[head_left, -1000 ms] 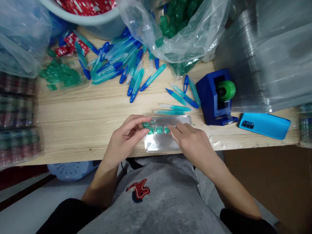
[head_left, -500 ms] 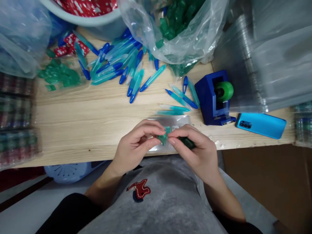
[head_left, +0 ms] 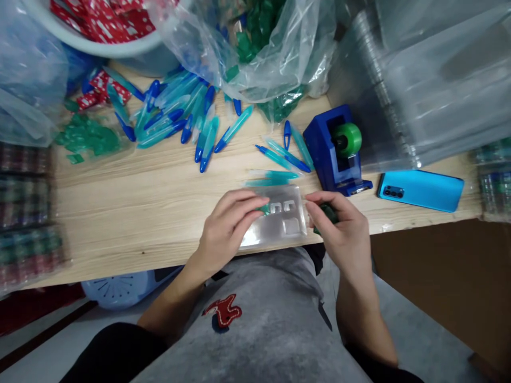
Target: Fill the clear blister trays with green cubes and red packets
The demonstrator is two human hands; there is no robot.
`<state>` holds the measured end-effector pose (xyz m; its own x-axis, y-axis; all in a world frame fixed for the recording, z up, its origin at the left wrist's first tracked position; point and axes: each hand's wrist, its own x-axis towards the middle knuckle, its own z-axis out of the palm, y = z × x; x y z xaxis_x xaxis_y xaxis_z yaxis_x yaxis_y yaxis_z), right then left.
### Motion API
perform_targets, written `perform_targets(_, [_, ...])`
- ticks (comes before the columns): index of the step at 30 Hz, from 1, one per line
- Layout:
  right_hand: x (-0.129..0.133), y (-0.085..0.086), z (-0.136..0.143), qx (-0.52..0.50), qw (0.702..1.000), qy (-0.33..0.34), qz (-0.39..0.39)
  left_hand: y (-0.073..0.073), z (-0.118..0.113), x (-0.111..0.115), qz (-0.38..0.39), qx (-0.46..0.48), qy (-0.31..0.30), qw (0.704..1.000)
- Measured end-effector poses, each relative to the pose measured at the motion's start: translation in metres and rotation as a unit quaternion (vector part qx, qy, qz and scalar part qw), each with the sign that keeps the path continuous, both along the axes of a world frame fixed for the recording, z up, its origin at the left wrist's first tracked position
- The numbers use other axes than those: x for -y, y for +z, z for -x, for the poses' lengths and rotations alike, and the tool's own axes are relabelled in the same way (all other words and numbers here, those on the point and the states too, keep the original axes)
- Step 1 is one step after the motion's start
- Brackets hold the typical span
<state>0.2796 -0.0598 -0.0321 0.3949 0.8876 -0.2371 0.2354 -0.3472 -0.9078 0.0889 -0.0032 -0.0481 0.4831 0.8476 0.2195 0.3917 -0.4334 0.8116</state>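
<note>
Green piece (head_left: 264,209) sits between left fingers (head_left: 250,204) (barely parted).

Finishes: glossy plastic, matt wood, cloth.
Centre: clear rectangular moulded plastic sheet (head_left: 266,230), smooth, shiny. Mid-left: pale wooden tabletop (head_left: 139,205), grained, matt. Right: angular blue plastic tape dispenser (head_left: 322,149), slight sheen; bright-blue rectangular phone (head_left: 431,190), glossy. Bottom: mottled grey cloth garment (head_left: 271,314), matt.

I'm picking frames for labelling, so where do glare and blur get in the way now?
Head view: glare streaks the clear bag and clear tray; head view: the packs at the left edge look smeared; head view: the green piece at the left hand is too small and soft to outline.
</note>
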Motion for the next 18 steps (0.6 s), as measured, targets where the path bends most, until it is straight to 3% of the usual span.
perform_targets(3, [0.008, -0.009, -0.009, 0.013, 1.0, -0.013, 0.008, -0.013, -0.005, -0.004, -0.057, -0.069, -0.11, 0.99])
perform_targets(5, [0.011, -0.012, -0.011, 0.004, 1.0, -0.006, 0.01, -0.019, -0.009, -0.005, -0.071, -0.084, -0.145, 0.983])
perform_targets(13, [0.014, -0.022, -0.008, -0.024, 1.0, 0.012, 0.0, -0.015, -0.017, -0.007, -0.096, -0.126, -0.168, 0.973])
perform_targets(18, [0.014, -0.024, -0.009, -0.028, 0.999, 0.021, 0.011, -0.02, -0.018, -0.005, -0.095, -0.148, -0.179, 0.968])
